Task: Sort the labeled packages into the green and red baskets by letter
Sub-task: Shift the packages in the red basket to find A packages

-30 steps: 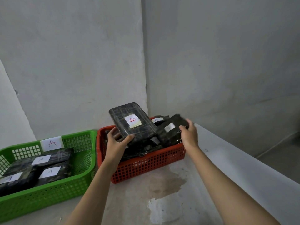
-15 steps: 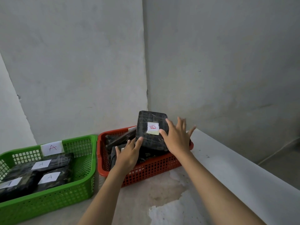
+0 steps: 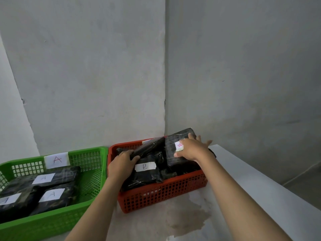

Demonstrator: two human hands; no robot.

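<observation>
I see two baskets side by side on the tabletop (image 3: 243,180), pushed into the wall corner, and I place everything from the red basket (image 3: 163,193). The green basket (image 3: 52,221) touches its left side and carries a white "A" tag (image 3: 57,160) on its far wall. In the green basket I count three black wrapped packages, each with a white label: one across the back (image 3: 52,178) with its long axis running left to right, one at the front (image 3: 52,199), and one at the left edge (image 3: 12,204), partly cut off by the frame. In the red basket I can make out at least four packages, heaped unevenly; more may lie underneath. My right hand (image 3: 192,150) lies on top of the package at the red basket's far right corner (image 3: 178,153), fingers spread forward and nearly straight, thumb at its near edge; this package tilts, its far end raised above the rim, long axis running away from me, its label (image 3: 178,146) half covered by my hand. My left hand (image 3: 121,164) is at the red basket's left side, fingers curled around the near end of a dark, long package (image 3: 149,148) that angles up toward the far right. In front of it lies a package marked "B" (image 3: 145,173), label facing up, long axis toward me.
</observation>
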